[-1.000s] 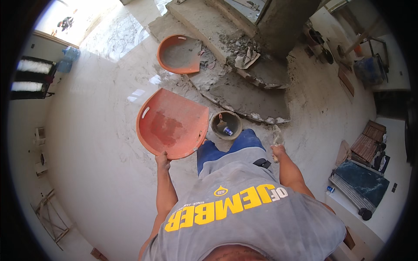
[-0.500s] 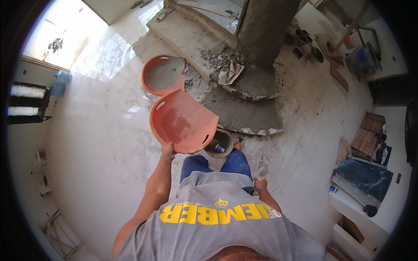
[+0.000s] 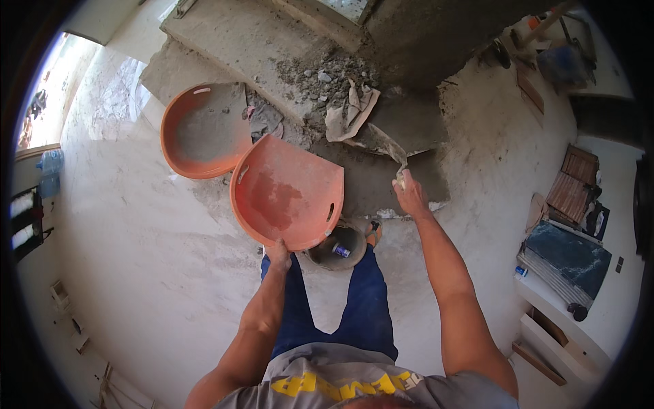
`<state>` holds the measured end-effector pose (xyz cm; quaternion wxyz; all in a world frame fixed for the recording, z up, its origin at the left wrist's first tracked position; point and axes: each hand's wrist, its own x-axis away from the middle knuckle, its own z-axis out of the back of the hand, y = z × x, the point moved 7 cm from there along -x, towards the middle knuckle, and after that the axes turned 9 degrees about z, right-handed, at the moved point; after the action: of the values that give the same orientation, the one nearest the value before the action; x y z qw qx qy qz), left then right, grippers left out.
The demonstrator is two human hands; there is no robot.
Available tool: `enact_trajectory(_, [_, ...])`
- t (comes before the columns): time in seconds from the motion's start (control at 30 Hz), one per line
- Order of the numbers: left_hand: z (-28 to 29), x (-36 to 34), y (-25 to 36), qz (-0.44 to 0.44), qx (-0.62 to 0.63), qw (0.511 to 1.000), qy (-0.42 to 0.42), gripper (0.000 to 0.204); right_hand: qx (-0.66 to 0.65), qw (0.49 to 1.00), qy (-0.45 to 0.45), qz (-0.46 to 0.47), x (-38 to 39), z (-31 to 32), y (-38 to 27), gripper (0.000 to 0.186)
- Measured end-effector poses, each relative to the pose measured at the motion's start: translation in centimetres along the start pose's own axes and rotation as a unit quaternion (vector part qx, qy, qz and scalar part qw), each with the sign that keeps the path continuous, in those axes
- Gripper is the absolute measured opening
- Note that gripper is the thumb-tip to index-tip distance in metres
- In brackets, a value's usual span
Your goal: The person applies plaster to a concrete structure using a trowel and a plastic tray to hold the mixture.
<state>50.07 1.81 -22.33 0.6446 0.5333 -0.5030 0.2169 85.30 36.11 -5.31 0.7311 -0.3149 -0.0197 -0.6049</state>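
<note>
My left hand grips the near rim of an orange plastic scoop-shaped tub, which has cut-out handles and a damp patch inside. In my right hand is a trowel, its blade pointing away over the wet grey cement of the curved step. A second orange tub, with grey cement mix in it, rests beyond the held one to the left. Beneath the held tub, between my legs, stands a bucket with a small blue and white can or packet inside, partly hidden.
Rubble and a torn paper sack lie on the steps. A cement-coated curved wall rises at the back. Water jugs stand by the left wall; a dark panel and boards lie at the right.
My right hand has swung from beside my hip forward over the step with the trowel. My left hand still holds the tub. The view has shifted toward the steps.
</note>
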Motion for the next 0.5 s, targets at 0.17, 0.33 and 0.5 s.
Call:
enact_trajectory(0.17, [-1.5, -5.6, -1.0, 0.001, 0.012, 1.0, -0.02, 0.057, 0.092, 0.99, 0.069, 0.081, -19.3, -0.5, -3.6, 0.042])
enact_trajectory(0.33, [-5.9, -7.8, -1.7, -0.008, 0.02, 0.999, -0.025, 0.055, 0.213, 0.96, 0.13, 0.125, -31.9, 0.9, -3.3, 0.044])
enact_trajectory(0.5, [-7.0, -8.9, -1.1, 0.012, 0.015, 1.0, -0.024, 0.05, 0.273, 0.948, 0.087, 0.138, -37.7, -0.5, -3.4, 0.051])
